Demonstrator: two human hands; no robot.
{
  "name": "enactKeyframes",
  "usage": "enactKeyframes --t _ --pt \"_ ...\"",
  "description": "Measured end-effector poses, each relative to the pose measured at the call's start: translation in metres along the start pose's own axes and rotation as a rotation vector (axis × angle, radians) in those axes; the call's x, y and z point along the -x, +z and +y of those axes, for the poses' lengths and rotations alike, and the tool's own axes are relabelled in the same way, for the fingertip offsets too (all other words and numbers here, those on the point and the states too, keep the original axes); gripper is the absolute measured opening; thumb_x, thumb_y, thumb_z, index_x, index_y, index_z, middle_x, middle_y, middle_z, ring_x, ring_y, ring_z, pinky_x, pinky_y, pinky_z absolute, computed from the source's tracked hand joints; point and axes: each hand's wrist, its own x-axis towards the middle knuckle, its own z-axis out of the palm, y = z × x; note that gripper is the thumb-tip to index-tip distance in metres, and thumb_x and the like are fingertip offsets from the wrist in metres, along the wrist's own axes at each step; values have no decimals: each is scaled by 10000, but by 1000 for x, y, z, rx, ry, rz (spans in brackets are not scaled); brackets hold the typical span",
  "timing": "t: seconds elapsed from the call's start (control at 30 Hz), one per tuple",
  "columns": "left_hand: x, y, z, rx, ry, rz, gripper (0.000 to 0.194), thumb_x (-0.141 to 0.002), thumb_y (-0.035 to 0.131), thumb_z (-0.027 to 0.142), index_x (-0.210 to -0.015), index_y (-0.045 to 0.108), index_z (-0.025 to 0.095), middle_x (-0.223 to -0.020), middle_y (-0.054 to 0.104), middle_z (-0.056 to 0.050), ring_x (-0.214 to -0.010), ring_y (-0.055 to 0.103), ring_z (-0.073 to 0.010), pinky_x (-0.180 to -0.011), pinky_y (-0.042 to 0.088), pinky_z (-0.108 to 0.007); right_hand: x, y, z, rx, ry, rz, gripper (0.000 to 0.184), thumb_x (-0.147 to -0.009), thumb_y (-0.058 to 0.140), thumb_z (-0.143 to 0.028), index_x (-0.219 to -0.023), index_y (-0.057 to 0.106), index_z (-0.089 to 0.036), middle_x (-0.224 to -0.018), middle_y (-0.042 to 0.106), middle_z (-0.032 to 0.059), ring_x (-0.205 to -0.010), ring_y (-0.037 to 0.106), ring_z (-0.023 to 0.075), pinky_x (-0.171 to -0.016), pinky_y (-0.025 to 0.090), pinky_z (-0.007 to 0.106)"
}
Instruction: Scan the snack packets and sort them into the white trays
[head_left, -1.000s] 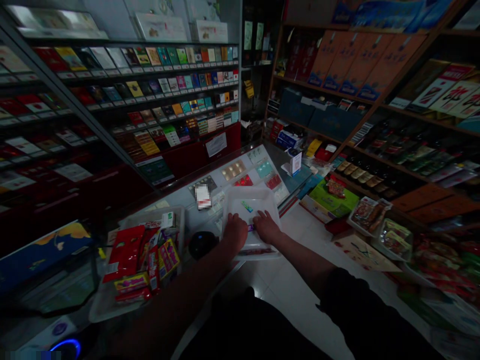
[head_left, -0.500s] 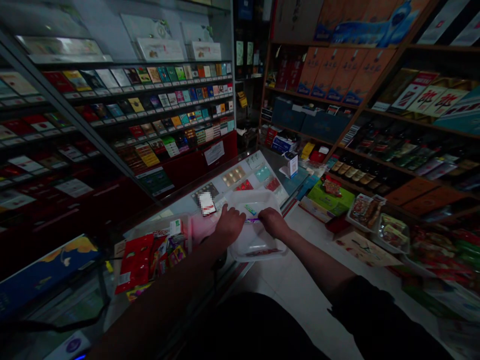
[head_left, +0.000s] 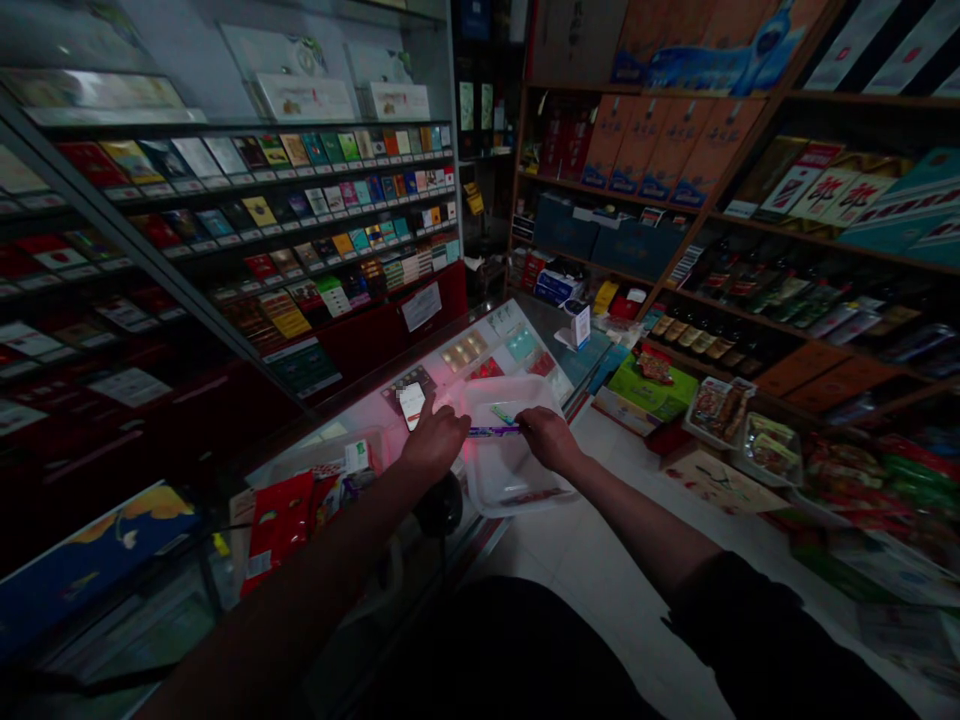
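A narrow purple packet point(head_left: 495, 432) stretches between my two hands above a white plastic tub point(head_left: 517, 485). My right hand point(head_left: 549, 440) pinches its right end. My left hand point(head_left: 436, 440) is closed at the other end, thumb and fingertips against it, with one finger raised towards a phone point(head_left: 412, 402) with a lit screen. A small green-and-white packet point(head_left: 502, 414) lies inside the tub near its far side. Below my left wrist is a black rounded device point(head_left: 439, 505), probably a scanner, and red light falls around the hand.
A glass counter point(head_left: 330, 432) runs under the tub. To the left sits a bin with a red snack bag point(head_left: 279, 520). A blue box point(head_left: 82, 560) is at the near left. Cigarette shelves point(head_left: 300, 200) stand behind, and bottle shelves point(head_left: 787, 290) on the right.
My left hand has shifted left, so more of the purple packet shows between my hands. The black device is now more visible, and the view has turned slightly right.
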Motion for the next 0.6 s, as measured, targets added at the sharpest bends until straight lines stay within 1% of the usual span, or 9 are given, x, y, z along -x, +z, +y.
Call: enactKeyframes --t 0.1,0.17,0.3,0.43,0.5,0.6 --pt "11 -5 -10 -10 -6 27 403 -888 465 25 -1215 670 142 -990 794 -142 -1306 590 -292 -1252 137 -616 -2 1 -8 -23 -61 67 267 -982 537 -148 -1196 695 -169 -1064 730 107 -1023 644 225 -970 464 336" --pt "19 -7 -17 -21 -20 49 469 -879 455 8 -1299 631 121 -1039 793 -156 -1365 553 -290 -1259 120 -622 -3 3 -15 -30 -104 103 300 -990 527 -156 -1250 676 -169 -1092 726 115 -1052 632 235 -1006 455 357" --pt "36 -8 -31 -35 -67 68 471 -923 432 41 -1359 592 118 -1185 762 -173 -1364 559 -296 -1255 142 -629 -7 7 -30 -46 -168 125 335 -988 519 -150 -1294 654 -169 -1120 720 119 -1108 602 250 -1060 430 391" --pt "53 -10 -44 -34 -107 96 475 -941 405 53 -1380 574 121 -1256 733 -188 -1355 573 -285 -1258 144 -620 -11 13 -47 -74 -176 128 302 -968 546 -157 -1241 676 -166 -1093 710 122 -1101 596 257 -1051 434 406" --pt "61 -9 -49 -32 -120 97 497 -933 402 47 -1399 562 109 -1254 731 -199 -1373 559 -284 -1261 134 -619 -13 16 -55 -89 -172 135 302 -961 549 -157 -1234 677 -171 -1093 710 121 -1092 596 259 -1041 440 411" --pt "73 -7 -57 -36 -130 89 543 -910 405 33 -1434 534 93 -1202 749 -196 -1405 530 -281 -1264 107 -625 -16 22 -67 -119 -165 147 358 -945 540 -131 -1283 652 -164 -1102 725 114 -1100 597 257 -1063 429 414"
